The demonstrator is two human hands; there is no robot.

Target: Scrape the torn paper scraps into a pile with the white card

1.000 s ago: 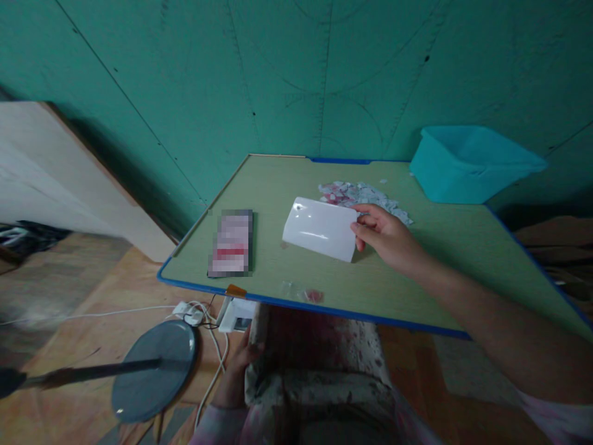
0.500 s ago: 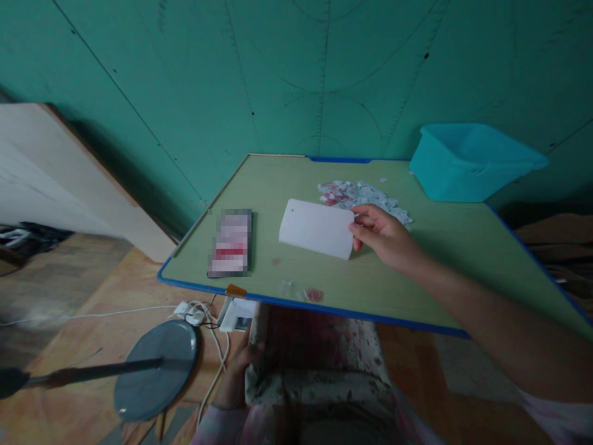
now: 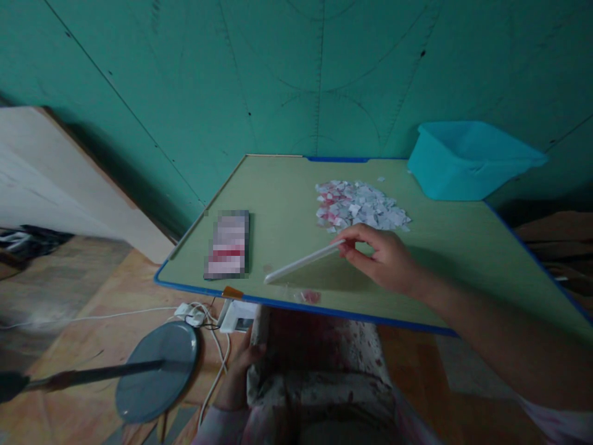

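Note:
My right hand [image 3: 373, 253] is closed over the table, pinching a white card [image 3: 306, 261] by its right end between thumb and fingers. The card is seen nearly edge-on, tilted with its left end lower, close to the tabletop. Just beyond it lies a loose pile of small torn paper pieces [image 3: 364, 207], white with some pink. Near the front edge, under the card, is a small clear packet with something pinkish [image 3: 309, 296]. My left hand [image 3: 238, 371] hangs below the table beside a paint-stained cloth [image 3: 319, 383]; shadow hides its fingers.
A phone with a blurred screen [image 3: 227, 244] lies on the left of the green table [image 3: 273, 185]. At the back right corner stands a turquoise bin [image 3: 463, 173]. Orange tape [image 3: 232, 292] marks the front edge. White cables [image 3: 215, 346] and a round grey base [image 3: 157, 371] are on the floor.
My right hand has tilted the card from showing its broad white face to nearly edge-on and moved slightly nearer to me. More of the paper pile shows. My left hand has barely moved.

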